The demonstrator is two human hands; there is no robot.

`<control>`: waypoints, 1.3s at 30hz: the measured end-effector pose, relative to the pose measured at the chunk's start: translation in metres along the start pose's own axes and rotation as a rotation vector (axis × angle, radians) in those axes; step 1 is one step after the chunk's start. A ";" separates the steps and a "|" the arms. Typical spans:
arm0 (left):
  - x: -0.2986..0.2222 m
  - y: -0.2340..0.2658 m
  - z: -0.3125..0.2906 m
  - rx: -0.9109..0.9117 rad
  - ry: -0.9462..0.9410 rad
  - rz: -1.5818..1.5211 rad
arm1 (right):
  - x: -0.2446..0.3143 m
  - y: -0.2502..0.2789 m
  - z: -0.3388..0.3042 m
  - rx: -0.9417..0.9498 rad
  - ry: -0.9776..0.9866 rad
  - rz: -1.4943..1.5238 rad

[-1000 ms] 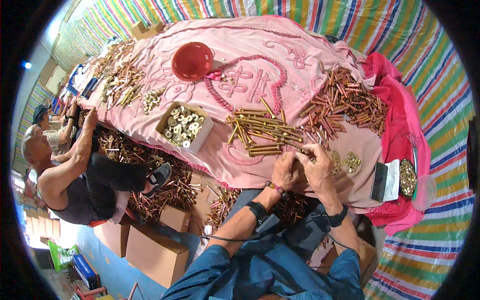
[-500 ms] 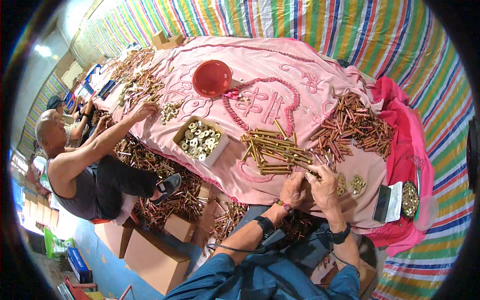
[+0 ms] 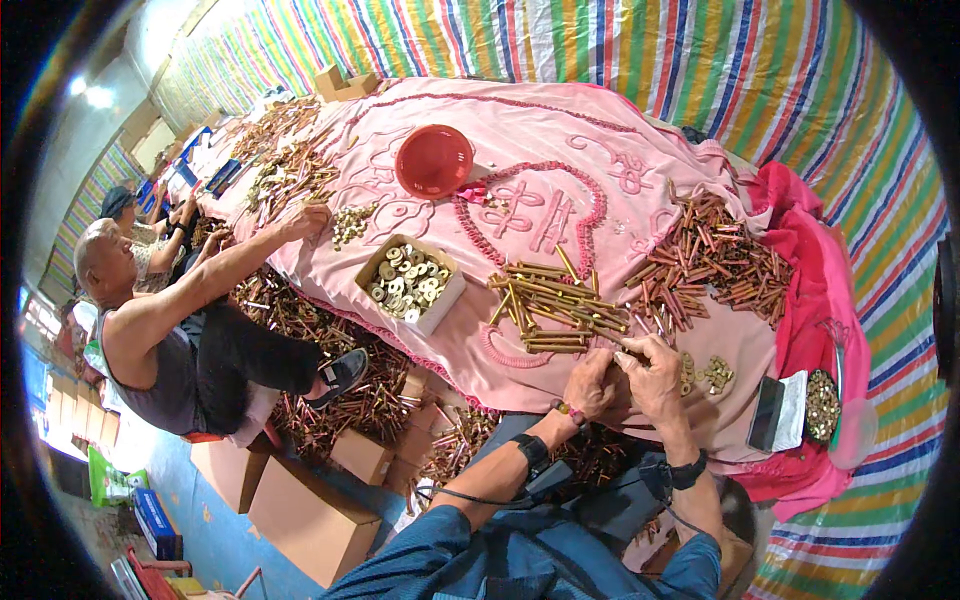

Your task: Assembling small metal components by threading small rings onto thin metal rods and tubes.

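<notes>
My left hand (image 3: 590, 386) and my right hand (image 3: 655, 382) are side by side at the near edge of the table, both with fingers closed. Whatever they pinch between them is too small and too covered to make out. Just beyond the fingertips lies a stack of brass-coloured anchor bolts (image 3: 555, 308), mostly laid side by side. Right of my right hand sit small heaps of nuts (image 3: 716, 374). Farther right is a large pile of loose, copper-toned bolts (image 3: 715, 262). To the left stands a cardboard box (image 3: 440, 306) full of washers (image 3: 408, 277).
A red plastic bowl (image 3: 434, 162) stands on the pink cloth (image 3: 520, 115). At the right lie a phone (image 3: 766, 413) and a container of small metal parts (image 3: 822, 405). A co-worker (image 3: 150, 320) on the left reaches toward nuts (image 3: 352, 226). Cartons (image 3: 310, 520) and more bolts lie below.
The whole view has shifted slightly, so the table things sit a little farther right and lower. My hands stay close together, with fingers closed.
</notes>
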State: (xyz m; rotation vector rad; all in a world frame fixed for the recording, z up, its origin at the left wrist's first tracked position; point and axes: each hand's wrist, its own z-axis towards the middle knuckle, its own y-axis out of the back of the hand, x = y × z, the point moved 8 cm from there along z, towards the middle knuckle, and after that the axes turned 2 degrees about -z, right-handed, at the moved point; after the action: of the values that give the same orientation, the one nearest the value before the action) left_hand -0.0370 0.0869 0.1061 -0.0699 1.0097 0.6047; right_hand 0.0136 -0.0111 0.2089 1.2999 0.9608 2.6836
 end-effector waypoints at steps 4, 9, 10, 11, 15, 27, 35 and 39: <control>0.003 -0.001 -0.001 -0.004 0.039 0.023 | -0.011 0.000 -0.002 0.009 -0.151 0.032; 0.006 -0.001 -0.005 0.009 0.061 0.013 | -0.017 -0.003 -0.005 -0.011 -0.212 0.056; 0.007 -0.002 -0.005 0.015 0.074 -0.004 | -0.016 -0.002 -0.006 -0.014 -0.220 0.034; 0.007 -0.002 -0.005 0.013 0.073 -0.003 | -0.016 -0.002 -0.007 -0.017 -0.228 0.013; 0.004 -0.003 -0.005 0.017 0.004 -0.042 | -0.020 -0.007 -0.009 0.029 -0.276 0.052; -0.001 0.005 0.000 -0.065 -0.046 -0.022 | -0.008 -0.005 -0.001 0.040 -0.208 -0.027; 0.003 -0.003 -0.004 -0.031 -0.029 -0.008 | -0.006 0.000 -0.005 0.013 -0.075 -0.091; 0.016 -0.009 -0.006 0.002 0.037 0.009 | -0.009 0.000 -0.003 -0.049 -0.231 0.048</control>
State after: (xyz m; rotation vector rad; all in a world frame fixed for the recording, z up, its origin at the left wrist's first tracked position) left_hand -0.0308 0.0840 0.0881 -0.0749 1.0471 0.6126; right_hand 0.0171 -0.0152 0.2010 1.5972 0.8428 2.4993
